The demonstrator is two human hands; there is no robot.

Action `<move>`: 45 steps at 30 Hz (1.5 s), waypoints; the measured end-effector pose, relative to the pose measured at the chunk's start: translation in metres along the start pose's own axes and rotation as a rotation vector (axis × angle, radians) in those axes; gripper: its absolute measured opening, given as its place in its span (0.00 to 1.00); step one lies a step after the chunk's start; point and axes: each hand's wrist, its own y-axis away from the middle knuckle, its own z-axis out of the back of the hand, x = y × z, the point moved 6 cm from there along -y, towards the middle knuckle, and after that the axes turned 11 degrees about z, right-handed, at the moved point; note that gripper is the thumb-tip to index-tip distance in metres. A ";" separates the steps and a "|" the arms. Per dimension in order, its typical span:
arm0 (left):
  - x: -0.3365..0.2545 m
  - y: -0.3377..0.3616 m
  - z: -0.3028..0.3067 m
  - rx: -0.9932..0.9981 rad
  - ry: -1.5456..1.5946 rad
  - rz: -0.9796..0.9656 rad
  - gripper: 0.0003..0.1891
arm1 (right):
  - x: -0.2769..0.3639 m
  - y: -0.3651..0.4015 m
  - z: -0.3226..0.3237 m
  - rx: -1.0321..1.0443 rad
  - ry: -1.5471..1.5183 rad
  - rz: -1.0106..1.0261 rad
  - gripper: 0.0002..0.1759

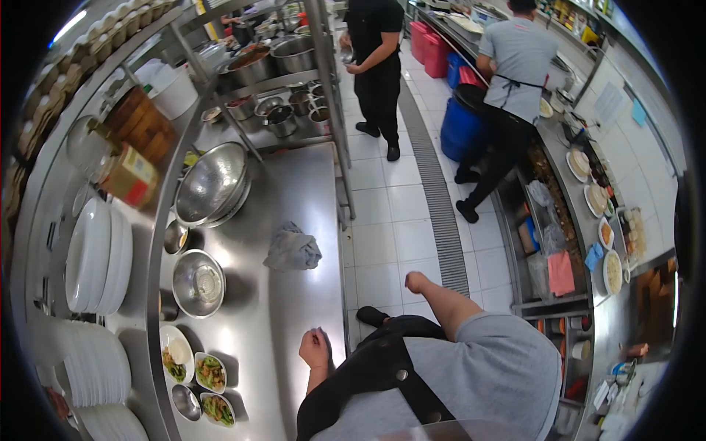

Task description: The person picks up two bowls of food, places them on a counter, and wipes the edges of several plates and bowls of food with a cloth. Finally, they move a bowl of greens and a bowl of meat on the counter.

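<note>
Stainless-steel counter [294, 191] in a restaurant kitchen: the left hand [316, 347] rests on it, fingers curled shut on nothing, while the right hand [417, 281] hangs over the floor tiles, fisted and empty. Beside the left hand, three plates of greens [197, 373] stand filled and untouched, with a steel bowl [198, 283] and a grey cloth [293, 250] lying beyond.

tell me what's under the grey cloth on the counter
The grey cloth lies crumpled on the steel counter, apart from the left hand. Only steel shows around its edges; anything beneath its folds is covered.
</note>
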 end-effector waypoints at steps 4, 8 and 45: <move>-0.001 0.002 0.000 0.007 0.013 -0.084 0.13 | -0.055 0.025 0.117 -0.590 -0.228 -0.211 0.07; 0.000 0.007 -0.001 0.098 0.038 -0.183 0.15 | -0.138 0.117 0.329 -1.364 -0.240 -0.370 0.23; -0.009 0.010 0.000 0.018 -0.017 -0.089 0.12 | 0.022 0.024 0.041 0.576 0.145 -0.130 0.12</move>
